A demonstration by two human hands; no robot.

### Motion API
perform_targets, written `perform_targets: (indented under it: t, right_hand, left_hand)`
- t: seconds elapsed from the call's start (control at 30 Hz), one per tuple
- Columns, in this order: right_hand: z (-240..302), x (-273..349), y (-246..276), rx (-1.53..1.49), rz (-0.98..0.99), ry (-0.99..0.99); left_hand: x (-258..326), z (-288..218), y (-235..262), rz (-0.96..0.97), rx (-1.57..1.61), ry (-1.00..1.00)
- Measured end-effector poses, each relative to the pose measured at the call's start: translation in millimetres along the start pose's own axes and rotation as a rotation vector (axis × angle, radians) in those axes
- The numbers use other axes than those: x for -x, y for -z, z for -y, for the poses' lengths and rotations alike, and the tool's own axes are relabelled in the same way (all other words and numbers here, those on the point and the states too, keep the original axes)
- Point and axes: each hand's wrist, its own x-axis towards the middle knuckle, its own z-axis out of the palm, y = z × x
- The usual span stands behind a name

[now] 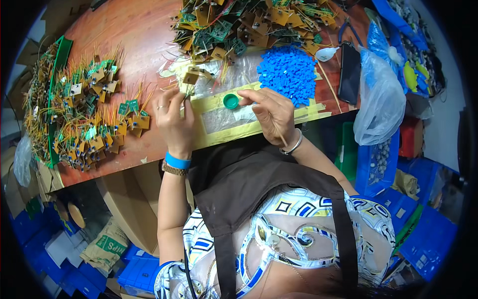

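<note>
Two hands are at work above one bench (132, 45). There is one small green dish (231, 101); taking it as the clock's centre, the left hand (175, 119) lies between 8 and 9, its grip together on one brown board (190, 78) at 10 o'clock. The right hand (273, 112) is between 3 and 4, fingertips just beside the dish's rim; whether that grip pinches anything, I cannot tell.

One pile of blue pieces (286, 74), too many to count, lies at 2 o'clock. One large heap of wired boards (254, 25) stands toward 12 to 1, and more board clusters (94, 142) spread from 8 to 9 before one green divider (59, 55). Between 2 and 3 lie one black phone (349, 74) and one pair of pliers (351, 31); one clear bag (381, 107) hangs at 3. The left fingers hide part of the board's wires.
</note>
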Motion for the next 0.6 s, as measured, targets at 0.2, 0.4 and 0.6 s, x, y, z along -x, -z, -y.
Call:
perform_targets:
  t: [0.2, 0.4, 0.6]
  right_hand:
    - [-5, 7, -1, -0.122, 0.061, -0.158]
    - [1, 4, -6, -0.100, 0.045, -0.114]
    - [-2, -24, -21, -0.019, 0.060, 0.118]
  left_hand:
    - [13, -5, 3, 0.065, 0.747, 0.683]
    - [11, -10, 0, -0.010, 0.604, 0.387]
    - [-5, -8, 4, -0.030, 0.263, 0.061]
